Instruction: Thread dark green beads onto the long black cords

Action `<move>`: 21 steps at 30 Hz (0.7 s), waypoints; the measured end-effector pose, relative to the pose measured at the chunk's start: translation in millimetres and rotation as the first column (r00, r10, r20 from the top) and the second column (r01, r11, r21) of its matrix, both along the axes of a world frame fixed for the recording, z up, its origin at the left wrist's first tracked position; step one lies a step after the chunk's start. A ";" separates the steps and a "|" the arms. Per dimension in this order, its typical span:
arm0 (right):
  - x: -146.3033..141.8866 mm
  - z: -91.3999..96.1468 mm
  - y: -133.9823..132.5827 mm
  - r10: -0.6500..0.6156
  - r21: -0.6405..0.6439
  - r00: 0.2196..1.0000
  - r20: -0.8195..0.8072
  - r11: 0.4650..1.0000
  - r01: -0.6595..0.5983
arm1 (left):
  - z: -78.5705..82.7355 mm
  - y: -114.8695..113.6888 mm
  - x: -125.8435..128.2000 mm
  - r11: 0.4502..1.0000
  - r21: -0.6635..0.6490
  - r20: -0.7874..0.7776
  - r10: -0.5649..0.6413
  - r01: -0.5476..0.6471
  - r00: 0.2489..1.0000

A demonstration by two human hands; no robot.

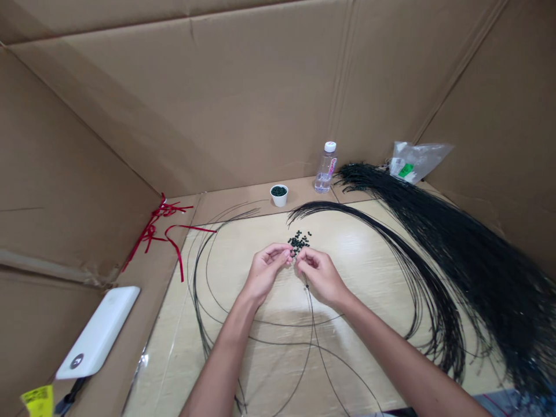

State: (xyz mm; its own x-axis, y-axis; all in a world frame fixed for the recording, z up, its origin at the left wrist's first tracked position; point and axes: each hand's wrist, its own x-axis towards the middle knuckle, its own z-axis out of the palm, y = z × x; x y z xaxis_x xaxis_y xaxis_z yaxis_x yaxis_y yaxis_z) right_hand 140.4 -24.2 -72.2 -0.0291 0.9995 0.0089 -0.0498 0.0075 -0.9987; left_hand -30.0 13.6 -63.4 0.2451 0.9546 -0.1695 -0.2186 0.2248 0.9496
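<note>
Two bare hands mid-frame, almost meeting: left hand (264, 272), right hand (321, 277). Both are clenched in a pinch, thumb and forefinger closed. The fingertips (292, 252) sit just below a loose pile of dark green beads (299, 242), and whatever is in the pinch is too small to tell. One thin black cord (309, 301) drops from under the right hand.

Beads: dozens, small, glossy, not countable. One white paper cup (278, 196), upper middle, holds similar beads. More thin cord loops across a pale wood-grain tabletop (282, 370).

Two bundles of black cords on the right: a looser arc (428, 301) beside the right hand, a dense long hank (460, 249) at far right. One clear plastic water bottle (325, 168) stands right of the cup. One crumpled plastic bag (417, 162) with a green label, upper right. One tangle of red ribbon (160, 229) at left, one white power bank (99, 333) lower left. Corrugated cardboard walls (260, 98) surround the lot.
</note>
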 end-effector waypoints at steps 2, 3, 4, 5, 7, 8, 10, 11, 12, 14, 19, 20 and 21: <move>0.1 -0.5 0.2 0.001 -0.003 1.000 0.004 1.000 -0.001 | 0.9 -0.5 0.2 1.000 0.002 -0.002 0.003 -0.003 1.000; 0.1 -0.6 0.3 0.001 -0.003 1.000 0.005 1.000 -0.001 | 1.7 -0.8 0.5 1.000 0.001 -0.003 0.006 -0.006 1.000; 0.1 -0.5 0.3 0.002 -0.002 1.000 0.004 1.000 -0.002 | 2.7 -1.0 0.8 1.000 0.000 -0.006 0.008 -0.008 1.000; 0.1 -0.2 0.3 0.003 0.000 1.000 0.003 1.000 -0.003 | 3.7 -1.2 1.1 1.000 -0.001 -0.008 0.008 -0.008 1.000; -0.1 1.2 0.2 0.001 0.006 1.000 0.005 1.000 -0.001 | 5.1 -1.1 1.5 1.000 0.001 -0.013 0.007 -0.007 1.000; -0.2 2.1 0.2 -0.001 0.008 1.000 0.006 1.000 0.001 | 5.3 -1.0 1.5 1.000 0.004 -0.017 0.005 -0.005 1.000; -0.5 3.7 0.0 -0.004 0.006 1.000 0.010 1.000 0.004 | 4.8 -0.5 1.1 1.000 0.017 -0.027 0.000 0.000 1.000; -0.7 4.2 -0.1 -0.005 0.004 1.000 0.012 1.000 0.005 | 4.2 -0.3 0.7 1.000 0.024 -0.033 -0.003 0.004 0.999; -0.9 4.5 -0.2 -0.006 0.004 1.000 0.013 1.000 0.006 | 3.5 -0.1 0.4 1.000 0.031 -0.038 -0.005 0.007 0.999; -1.2 4.0 -0.3 -0.006 0.001 1.000 0.013 1.000 0.006 | 2.8 -0.2 0.0 0.999 0.039 -0.042 -0.007 0.009 0.999; -1.4 1.2 -0.6 -0.005 -0.005 1.000 -0.002 1.000 0.005 | 4.5 -1.3 0.9 0.999 0.042 -0.040 -0.004 0.006 0.999; -1.2 1.1 -0.5 -0.004 -0.006 1.000 -0.002 1.000 0.004 | 4.8 -1.5 1.3 0.999 0.041 -0.038 -0.002 0.004 0.999; -1.0 1.0 -0.5 -0.002 -0.007 1.000 -0.002 1.000 0.002 | 4.8 -1.5 1.5 0.999 0.040 -0.036 0.000 0.002 0.999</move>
State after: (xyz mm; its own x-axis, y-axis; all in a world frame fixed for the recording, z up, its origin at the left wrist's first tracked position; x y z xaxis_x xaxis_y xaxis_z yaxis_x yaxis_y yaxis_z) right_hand 139.4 -24.6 -71.1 -0.0272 0.9996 0.0016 -0.0514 0.0002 -0.9987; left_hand -28.5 12.1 -58.6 0.2407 0.9604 -0.1403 -0.1838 0.1870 0.9650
